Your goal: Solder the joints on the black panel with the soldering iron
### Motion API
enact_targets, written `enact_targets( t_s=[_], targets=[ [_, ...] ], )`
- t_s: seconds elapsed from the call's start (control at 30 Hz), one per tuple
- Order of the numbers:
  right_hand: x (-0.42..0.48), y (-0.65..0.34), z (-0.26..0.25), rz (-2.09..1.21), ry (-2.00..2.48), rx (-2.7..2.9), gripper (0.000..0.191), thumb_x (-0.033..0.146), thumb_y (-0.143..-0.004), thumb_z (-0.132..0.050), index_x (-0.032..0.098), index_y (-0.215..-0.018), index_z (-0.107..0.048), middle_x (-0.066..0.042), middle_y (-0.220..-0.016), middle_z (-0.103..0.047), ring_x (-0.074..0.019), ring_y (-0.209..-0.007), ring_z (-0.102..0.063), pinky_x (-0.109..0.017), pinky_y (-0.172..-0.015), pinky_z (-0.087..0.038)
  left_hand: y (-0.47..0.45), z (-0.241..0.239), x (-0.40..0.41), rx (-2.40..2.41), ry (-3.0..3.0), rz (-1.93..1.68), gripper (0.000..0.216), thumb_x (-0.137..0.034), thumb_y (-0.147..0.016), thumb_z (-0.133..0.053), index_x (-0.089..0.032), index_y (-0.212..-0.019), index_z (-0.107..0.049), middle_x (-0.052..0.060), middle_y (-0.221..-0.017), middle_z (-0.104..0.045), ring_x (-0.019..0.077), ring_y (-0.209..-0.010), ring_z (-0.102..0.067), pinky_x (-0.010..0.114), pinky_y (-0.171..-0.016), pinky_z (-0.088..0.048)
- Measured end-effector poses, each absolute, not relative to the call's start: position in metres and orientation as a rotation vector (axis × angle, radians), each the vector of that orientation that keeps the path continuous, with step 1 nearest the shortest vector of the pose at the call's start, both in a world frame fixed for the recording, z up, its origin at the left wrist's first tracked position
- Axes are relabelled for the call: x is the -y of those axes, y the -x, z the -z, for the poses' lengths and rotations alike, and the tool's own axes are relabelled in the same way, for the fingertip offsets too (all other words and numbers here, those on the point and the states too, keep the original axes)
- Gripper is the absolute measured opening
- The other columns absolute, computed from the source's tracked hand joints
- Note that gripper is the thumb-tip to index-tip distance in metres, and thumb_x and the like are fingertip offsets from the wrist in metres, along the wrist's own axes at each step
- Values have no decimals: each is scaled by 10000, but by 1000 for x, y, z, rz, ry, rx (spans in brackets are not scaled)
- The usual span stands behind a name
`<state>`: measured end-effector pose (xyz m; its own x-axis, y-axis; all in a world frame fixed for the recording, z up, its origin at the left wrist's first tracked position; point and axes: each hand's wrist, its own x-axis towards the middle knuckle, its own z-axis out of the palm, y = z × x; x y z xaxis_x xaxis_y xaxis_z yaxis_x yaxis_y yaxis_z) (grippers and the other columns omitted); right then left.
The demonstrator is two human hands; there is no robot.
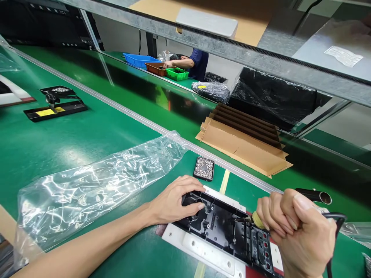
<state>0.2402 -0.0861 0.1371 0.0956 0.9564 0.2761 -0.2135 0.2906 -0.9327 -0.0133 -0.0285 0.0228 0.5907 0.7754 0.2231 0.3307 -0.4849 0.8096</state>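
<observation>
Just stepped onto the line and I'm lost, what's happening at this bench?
A person's left hand presses on a black plastic panel lying in a white fixture on the green table. Their right hand grips a power screwdriver, its tip down on the panel. A small tray of screws sits just beyond, a clear plastic bag lies beside it, and a co-worker handles bins farther back.
</observation>
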Motion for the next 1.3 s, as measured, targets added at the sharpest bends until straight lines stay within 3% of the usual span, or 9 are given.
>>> enact_targets(
  t_s=[1.3],
  targets=[
    [81, -229, -129, -963, 939, 1106, 492, 298, -1003, -534, 204, -574, -314, 57, -472, -246, -82, -384, -222, -245, -399, -228, 10, -28, 30, -872, -2029, -796, 332, -408, -944, -722, -265, -1243, -698, 25, -1286, -705, 257, -1233, -601, 465, -1099, -447]
  ],
)
